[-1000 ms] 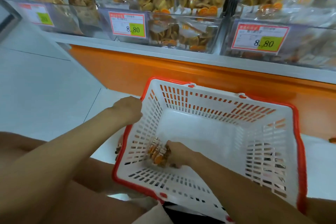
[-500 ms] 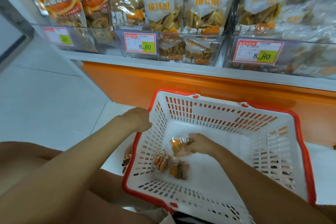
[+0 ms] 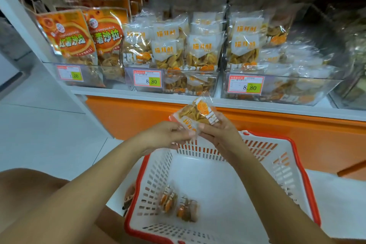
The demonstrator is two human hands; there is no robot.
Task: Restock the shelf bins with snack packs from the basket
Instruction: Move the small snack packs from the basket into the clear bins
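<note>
A clear snack pack [image 3: 195, 114] with orange print and golden chips is held above the basket, in front of the shelf edge. My left hand [image 3: 168, 134] pinches its lower left corner and my right hand [image 3: 219, 130] grips its right side. Below sits the white basket with red rim [image 3: 303, 174]; two small snack packs [image 3: 178, 204] lie on its floor near the left wall. Straight ahead stands the clear middle shelf bin [image 3: 172, 83], holding matching packs.
An orange-pack bin [image 3: 79, 77] is at the left and another clear bin [image 3: 277, 89] at the right, each with a price tag. An orange shelf base [image 3: 277, 136] runs behind the basket. White floor tiles [image 3: 39, 125] lie to the left. My knees are at the bottom left.
My right hand lifted one snack pack out of the basket and up toward the shelf. My left hand left the basket rim and took hold of the pack too. The view tilted up.
</note>
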